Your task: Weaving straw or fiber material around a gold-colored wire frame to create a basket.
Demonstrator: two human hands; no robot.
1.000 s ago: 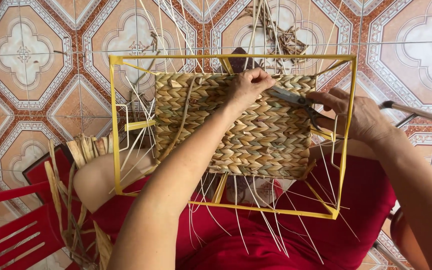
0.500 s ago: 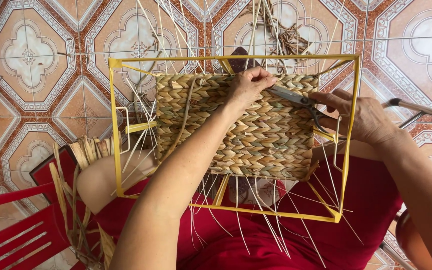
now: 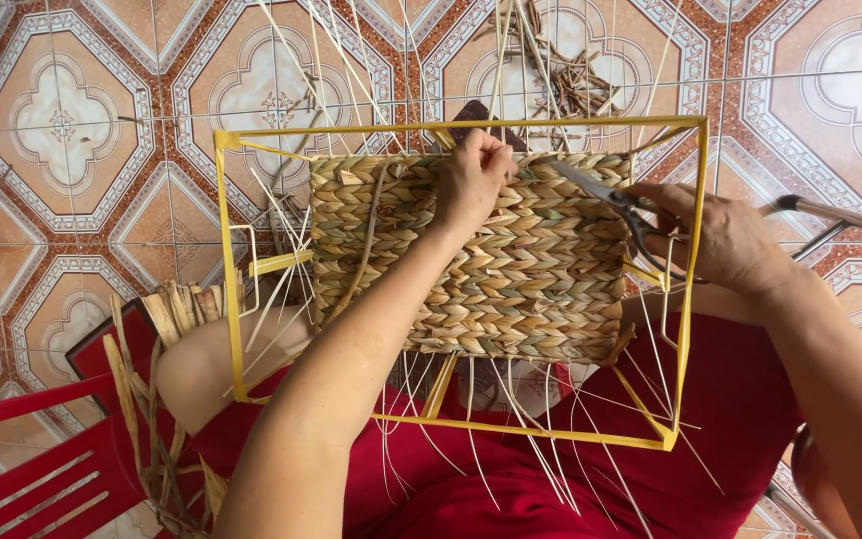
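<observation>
A yellow wire frame [image 3: 229, 299] rests on my lap, and a braided straw panel [image 3: 541, 269] fills its upper middle. My left hand [image 3: 473, 182] is closed on the panel's top edge, pinching a strand there. My right hand [image 3: 725, 238] grips a pair of scissors [image 3: 606, 195] by the handles. The blades point left toward my left hand, just above the weave. Thin loose straw strands stick out around the panel's edges.
A red plastic chair [image 3: 42, 459] stands at lower left with a bundle of dried straw [image 3: 157, 379] beside it. More straw scraps [image 3: 566, 75] lie on the patterned tile floor beyond the frame. A metal rod [image 3: 840, 215] crosses at the right edge.
The scissors have drawn slightly back to the right, away from my left hand. My left hand stays on the top edge of the weave.
</observation>
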